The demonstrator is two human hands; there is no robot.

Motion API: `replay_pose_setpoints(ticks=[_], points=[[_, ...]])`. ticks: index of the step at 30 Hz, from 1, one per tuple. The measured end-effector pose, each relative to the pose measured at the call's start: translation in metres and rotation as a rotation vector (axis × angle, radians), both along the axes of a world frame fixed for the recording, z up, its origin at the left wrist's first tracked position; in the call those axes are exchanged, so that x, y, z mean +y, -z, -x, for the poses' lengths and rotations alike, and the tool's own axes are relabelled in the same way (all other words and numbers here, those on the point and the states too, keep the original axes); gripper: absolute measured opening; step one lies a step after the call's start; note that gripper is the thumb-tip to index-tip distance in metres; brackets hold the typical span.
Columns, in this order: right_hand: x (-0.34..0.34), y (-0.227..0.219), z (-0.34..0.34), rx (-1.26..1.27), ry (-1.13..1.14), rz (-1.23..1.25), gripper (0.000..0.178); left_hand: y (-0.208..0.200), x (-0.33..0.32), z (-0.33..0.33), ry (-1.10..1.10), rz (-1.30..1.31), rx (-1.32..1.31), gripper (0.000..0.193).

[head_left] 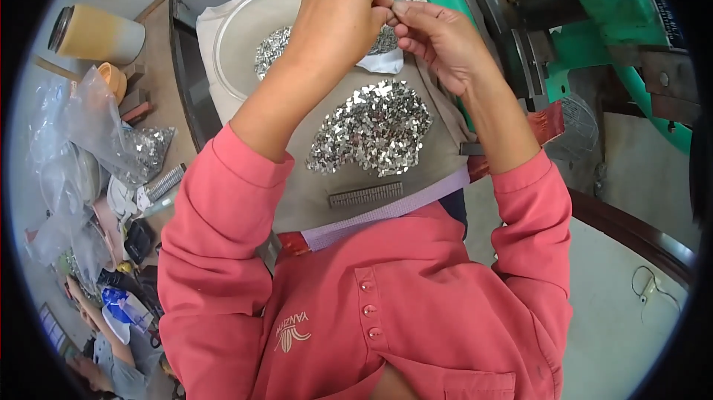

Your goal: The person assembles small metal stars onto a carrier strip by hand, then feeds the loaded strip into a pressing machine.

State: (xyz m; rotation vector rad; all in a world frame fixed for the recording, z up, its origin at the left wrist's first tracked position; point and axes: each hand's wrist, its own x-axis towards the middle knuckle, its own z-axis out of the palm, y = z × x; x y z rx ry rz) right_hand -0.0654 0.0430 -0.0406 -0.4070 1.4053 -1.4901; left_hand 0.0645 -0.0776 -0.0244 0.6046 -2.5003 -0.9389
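Note:
My left hand (pixel 343 17) and my right hand (pixel 444 37) meet above the far part of the cloth-covered work surface (pixel 297 192). Thumbs and fingertips of both are pinched together at one spot. Whatever they grip there is too small or hidden to make out. Below them lies a loose heap of small shiny metal pieces (pixel 375 129). A second heap of metal bits (pixel 273 51) sits in a round shallow tray (pixel 225 40), partly behind my left forearm. Beneath my hands shows a white scrap (pixel 383 63). A narrow ridged metal strip (pixel 365 194) rests close to my body.
A green machine (pixel 620 2) with dark metal parts stands on the right. Along the left, a bench (pixel 160 51) carries a yellowish jar (pixel 100 32), plastic bags (pixel 59 132) and a bag of metal pieces (pixel 148 151). Another person's arm (pixel 100 318) shows at lower left.

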Motion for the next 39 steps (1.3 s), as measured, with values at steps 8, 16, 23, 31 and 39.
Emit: replay_pose_setpoints(ticks=[8, 16, 23, 31, 39], points=[[0.001, -0.002, -0.008, 0.108, -0.038, -0.087, 0.022, -0.004, 0.009, 0.007, -0.059, 0.117, -0.04, 0.012], [0.003, 0.0, -0.004, -0.057, 0.068, 0.047, 0.025, 0.003, 0.002, 0.008, -0.075, -0.327, 0.103, 0.01], [-0.004, 0.009, -0.006, -0.169, 0.101, 0.092, 0.022, 0.011, 0.0, 0.005, -0.104, -0.654, 0.234, 0.016], [-0.011, 0.013, -0.009, 0.343, 0.088, -0.041, 0.024, 0.004, 0.012, -0.015, -0.143, 0.185, -0.044, 0.018], [0.025, -0.011, -0.037, 0.736, -0.093, -0.114, 0.022, -0.014, 0.061, -0.096, -0.049, 0.06, 0.176, 0.012]])
